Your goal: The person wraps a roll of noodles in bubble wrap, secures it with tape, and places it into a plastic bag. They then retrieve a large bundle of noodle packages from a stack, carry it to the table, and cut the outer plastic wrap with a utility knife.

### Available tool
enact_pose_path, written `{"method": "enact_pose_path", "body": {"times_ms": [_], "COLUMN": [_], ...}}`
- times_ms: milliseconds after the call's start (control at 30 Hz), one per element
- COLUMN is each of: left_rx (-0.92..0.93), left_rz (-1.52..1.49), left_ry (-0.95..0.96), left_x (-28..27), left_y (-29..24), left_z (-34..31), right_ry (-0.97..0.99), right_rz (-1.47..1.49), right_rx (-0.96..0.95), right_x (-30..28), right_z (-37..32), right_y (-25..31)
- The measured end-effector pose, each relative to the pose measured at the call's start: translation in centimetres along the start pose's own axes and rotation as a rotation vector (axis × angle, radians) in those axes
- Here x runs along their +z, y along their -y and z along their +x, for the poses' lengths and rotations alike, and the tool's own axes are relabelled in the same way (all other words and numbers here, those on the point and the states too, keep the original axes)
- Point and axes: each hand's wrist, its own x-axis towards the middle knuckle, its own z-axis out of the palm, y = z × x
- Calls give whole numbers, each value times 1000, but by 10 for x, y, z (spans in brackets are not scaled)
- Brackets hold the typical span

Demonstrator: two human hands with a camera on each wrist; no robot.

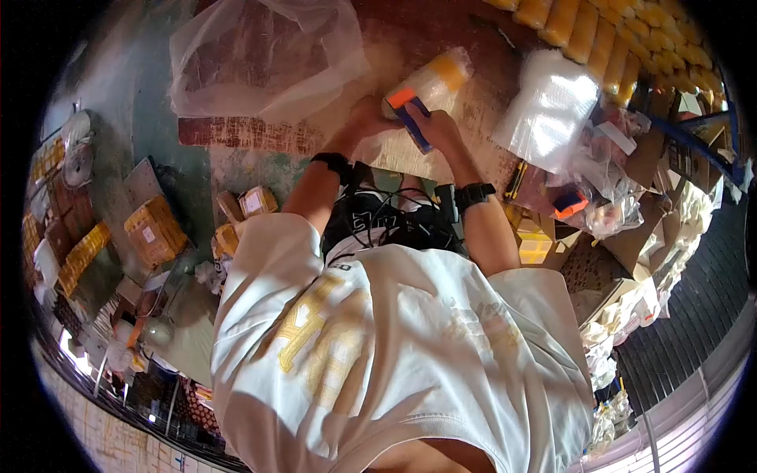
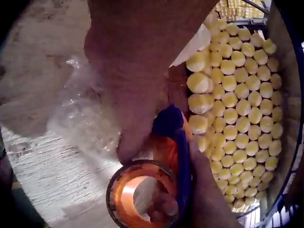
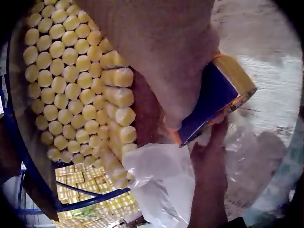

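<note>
A blue and orange tape dispenser with an orange-lit roll is gripped by my right hand; in the left wrist view some of its fingers show through the roll's opening. My left hand is beside the dispenser, one digit pointing down at the roll's edge in the left wrist view; its other fingers are mostly hidden, so its hold cannot be told. Beyond both hands lies a clear plastic-wrapped bundle with a yellow-orange part. Crinkled clear film lies beneath my left hand.
A large clear plastic sheet lies at the table's far left. Bubble wrap is to the right, with stacked yellow rolls behind it. Another orange and blue dispenser sits near loose plastic. Cardboard boxes stand on the left.
</note>
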Motion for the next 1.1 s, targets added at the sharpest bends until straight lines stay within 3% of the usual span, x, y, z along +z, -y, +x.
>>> {"method": "enact_pose_path", "body": {"times_ms": [67, 167, 267, 400, 533, 633, 733, 833, 933, 1033, 1067, 1100], "left_rx": [-56, -77, -83, -136, 116, -26, 63, 126, -121, -167, -169, -156], "left_rz": [67, 105, 87, -127, -269, -9, -186, -321, 74, 154, 215, 140], "left_ry": [-80, -403, -396, -348, -274, -118, -212, -118, -165, -305, -320, -319], "left_x": [1, 14, 45, 46, 20, 6, 16, 12, 13, 13, 13, 22], "left_y": [-11, -42, -28, -16, -3, -19, -13, -9, -24, -54, -61, -53], "left_z": [-10, -43, -45, -24, -15, -24, -22, -17, -25, -49, -55, -51], "right_ry": [18, -43, -10, 9, 10, 28, -10, -11, -93, -180, -288, -216], "right_rz": [-35, -156, -122, -70, -61, -58, -8, -11, -25, -107, -228, -158], "right_rx": [18, 22, 46, 55, 13, 53, 92, 104, 152, 157, 141, 139], "right_x": [-1, 9, 6, 5, 6, 1, 4, 7, 12, 23, 27, 22], "right_z": [2, 28, 19, 15, 17, 6, -6, -9, -7, 17, 20, 13], "right_y": [6, -11, -4, 3, 5, 8, 4, 1, 7, -5, -6, 0]}}
